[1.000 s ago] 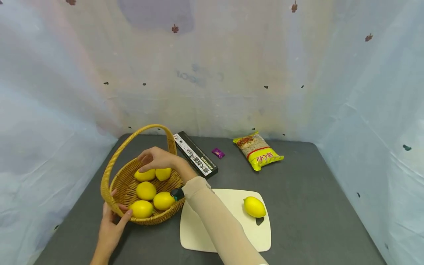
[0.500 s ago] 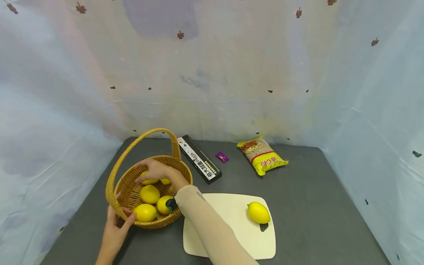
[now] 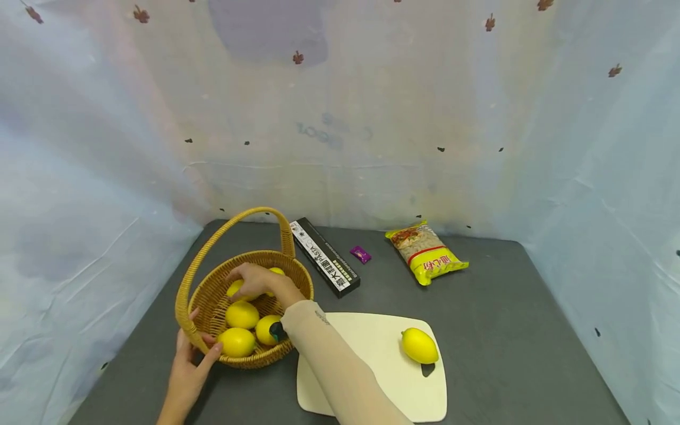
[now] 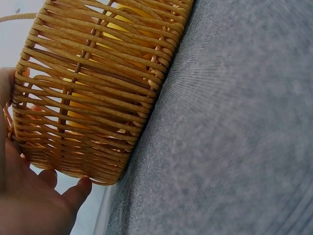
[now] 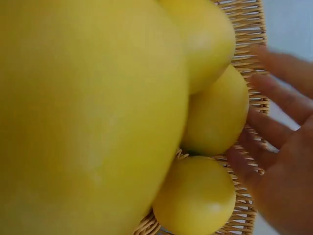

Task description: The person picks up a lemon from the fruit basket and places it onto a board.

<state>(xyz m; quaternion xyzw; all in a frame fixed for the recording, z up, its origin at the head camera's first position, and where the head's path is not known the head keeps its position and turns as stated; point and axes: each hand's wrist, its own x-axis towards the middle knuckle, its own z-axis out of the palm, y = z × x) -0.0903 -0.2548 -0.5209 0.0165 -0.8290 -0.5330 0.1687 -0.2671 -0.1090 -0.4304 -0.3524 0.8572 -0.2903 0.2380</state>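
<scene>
A wicker basket (image 3: 183,289) with a tall handle holds several yellow lemons (image 3: 236,342); it stands on the left of the table. My left hand (image 3: 191,369) grips its near left side, fingers and thumb at the rim; the left wrist view shows that hand (image 4: 34,200) against the woven wall (image 4: 88,98). Inside the basket, my right hand (image 3: 257,280) is over a lemon (image 3: 234,288) at the back. Seen from the right wrist, the fingers (image 5: 279,98) are spread and blurred beside a lemon (image 5: 217,115), not closed round it. A large near lemon fills the left of that view.
A cream cutting board (image 3: 372,378) with one lemon (image 3: 419,346) on it lies right of the basket. Behind are a black pasta box (image 3: 326,257), a small purple packet (image 3: 360,254) and a yellow food bag (image 3: 427,254). A pale sheet (image 3: 372,118) hangs behind the grey table.
My right hand has lowered from above the back lemons to beside one of them. The left hand keeps its grip on the basket. The head view has shifted slightly.
</scene>
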